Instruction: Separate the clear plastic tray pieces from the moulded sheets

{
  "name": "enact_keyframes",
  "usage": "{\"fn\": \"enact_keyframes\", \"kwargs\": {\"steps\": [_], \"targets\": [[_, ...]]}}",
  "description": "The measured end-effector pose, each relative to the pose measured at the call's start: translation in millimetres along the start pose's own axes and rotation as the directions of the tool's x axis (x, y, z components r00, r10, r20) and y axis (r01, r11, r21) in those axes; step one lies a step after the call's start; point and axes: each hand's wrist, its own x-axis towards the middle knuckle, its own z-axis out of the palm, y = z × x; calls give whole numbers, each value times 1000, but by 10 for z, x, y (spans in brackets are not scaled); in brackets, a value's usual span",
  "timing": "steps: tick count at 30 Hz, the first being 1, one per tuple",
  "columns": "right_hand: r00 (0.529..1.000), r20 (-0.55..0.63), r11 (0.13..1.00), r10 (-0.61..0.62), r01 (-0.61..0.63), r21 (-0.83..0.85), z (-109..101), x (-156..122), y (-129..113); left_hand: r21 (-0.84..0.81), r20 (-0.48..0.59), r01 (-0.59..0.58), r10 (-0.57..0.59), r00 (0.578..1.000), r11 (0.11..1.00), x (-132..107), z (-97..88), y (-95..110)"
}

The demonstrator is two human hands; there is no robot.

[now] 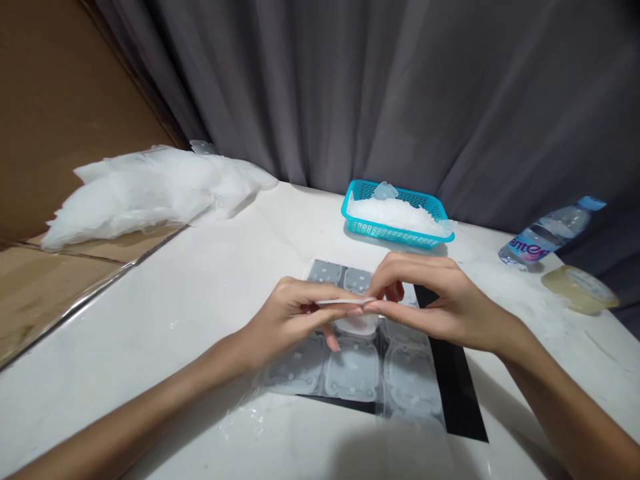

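Two-handed pinch grip on a thin white sheet (345,302), held nearly edge-on to the view, above the middle of the white tabletop (225,267). Left hand (293,307): closed on the left portion, with thumb along the lower face, upper fingers along the top, and one fingertip (333,341) pointing down, apart from the sheet. Right hand (440,293): closed on the right end, between thumb and forefinger, remaining fingers curled. Clearance between sheet and tabletop: cannot tell.

Below the hands in the view: rows of translucent rounded-square panels (353,373) with small pale dots, partly hidden by the hands. Along the right side and lower edge of the rows: a black sheet (463,393).

Beyond the hands: a teal perforated basket (395,234), with a white heap (400,215) inside and a translucent piece (386,191) at the rear. Far right: a clear bottle (543,235) with a blue cap, near a roll of yellowish tape (575,293). Far left: a large white pile (150,190), beside upright brown cardboard (60,120). Background: a grey curtain (300,87).
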Motion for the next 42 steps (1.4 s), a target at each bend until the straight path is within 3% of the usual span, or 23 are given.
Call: {"fn": "enact_keyframes", "kwargs": {"steps": [6,13,20,34,39,42], "targets": [[999,-28,996,35,-32,87,0,5,-90,-192,56,113,-105,993,975,2,65,69],[993,-58,986,100,-91,136,11,11,-78,-224,130,212,-186,974,951,-3,60,74],[981,-14,967,192,-186,172,-17,26,-15,-271,143,216,-183,973,938,-6,64,76],[973,28,956,231,-232,179,-37,34,100,-345,114,227,-200,973,911,15,73,46],[970,45,957,240,-244,154,-89,11,179,-341,56,195,-187,981,920,42,85,40],[960,88,960,267,-273,57,-138,-14,209,-267,-7,175,-184,983,948,60,90,30]]}}
